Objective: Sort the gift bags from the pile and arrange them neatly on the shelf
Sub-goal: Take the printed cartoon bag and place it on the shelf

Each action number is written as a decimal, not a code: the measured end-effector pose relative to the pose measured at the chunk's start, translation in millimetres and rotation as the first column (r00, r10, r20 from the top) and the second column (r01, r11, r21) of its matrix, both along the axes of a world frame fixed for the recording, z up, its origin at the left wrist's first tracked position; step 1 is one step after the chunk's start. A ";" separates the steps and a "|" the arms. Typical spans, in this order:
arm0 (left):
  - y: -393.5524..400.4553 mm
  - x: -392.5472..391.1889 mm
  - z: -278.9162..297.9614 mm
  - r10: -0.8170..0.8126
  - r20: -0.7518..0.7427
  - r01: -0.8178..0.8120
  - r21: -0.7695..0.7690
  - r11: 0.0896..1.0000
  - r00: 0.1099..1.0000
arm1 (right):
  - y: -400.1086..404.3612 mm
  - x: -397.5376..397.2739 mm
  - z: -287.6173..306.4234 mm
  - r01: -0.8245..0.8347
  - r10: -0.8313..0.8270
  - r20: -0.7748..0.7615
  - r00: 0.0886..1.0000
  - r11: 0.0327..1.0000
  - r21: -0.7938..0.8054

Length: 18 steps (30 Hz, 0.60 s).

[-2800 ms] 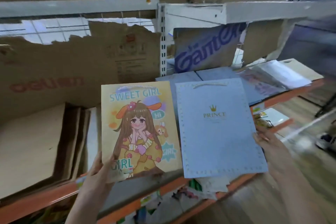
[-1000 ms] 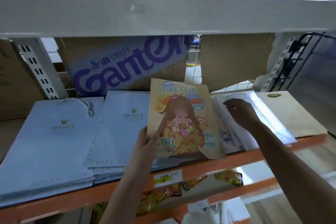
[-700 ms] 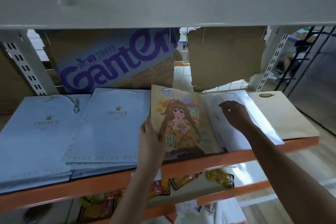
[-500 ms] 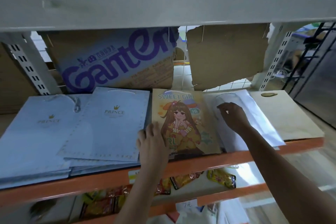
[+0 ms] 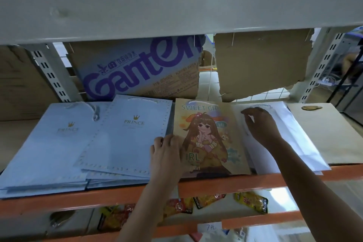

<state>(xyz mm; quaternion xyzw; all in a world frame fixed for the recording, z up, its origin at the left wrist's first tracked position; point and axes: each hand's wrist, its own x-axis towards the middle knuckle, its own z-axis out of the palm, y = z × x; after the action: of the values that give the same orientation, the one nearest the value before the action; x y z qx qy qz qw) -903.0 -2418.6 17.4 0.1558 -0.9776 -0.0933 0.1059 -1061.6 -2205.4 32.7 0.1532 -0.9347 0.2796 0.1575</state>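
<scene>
A yellow "Sweet Girl" gift bag (image 5: 206,133) lies flat on the shelf, between the blue and white stacks. My left hand (image 5: 167,149) presses on its left edge with fingers laid flat. To the left lie two stacks of blue "Prince" gift bags (image 5: 125,133), the top one skewed. On the right, my right hand (image 5: 259,124) rests on a stack of white gift bags (image 5: 294,139), its fingers curled at the top bag's upper left edge. Brown kraft bags (image 5: 334,133) lie at the far right.
The shelf's orange front beam (image 5: 225,184) runs below the bags. A grey beam (image 5: 176,12) crosses low overhead. A Ganten carton (image 5: 137,72) and torn cardboard (image 5: 261,61) stand at the back. Snack packets (image 5: 249,202) lie on the lower shelf.
The blue bag went from my right hand onto the blue stack. My left hand lowered the Sweet Girl bag flat onto the shelf and now presses it. My right hand stayed on the white bags.
</scene>
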 end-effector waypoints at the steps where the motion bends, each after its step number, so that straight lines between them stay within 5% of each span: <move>1: -6.3 -1.9 4.9 0.004 0.002 -0.004 0.001 1.000 1.000 | -8.4 0.2 3.6 -0.010 0.010 -0.016 1.000 1.000 0.005; 12: -157.4 44.6 44.6 0.101 -0.065 -0.112 -0.196 0.974 0.993 | -178.5 48.2 24.0 -0.377 0.386 -0.014 0.923 0.909 0.175; 18: -270.6 134.9 48.9 0.229 -0.065 -0.238 -0.290 0.927 0.971 | -303.6 115.5 23.0 -0.550 0.549 0.043 0.835 0.828 0.109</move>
<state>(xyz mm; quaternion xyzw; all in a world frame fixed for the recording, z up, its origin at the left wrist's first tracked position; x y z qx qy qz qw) -768.2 -2689.2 66.3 0.2520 -0.9534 0.0650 0.1528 -946.2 -2509.0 55.7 0.4229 -0.8667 0.2587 0.0565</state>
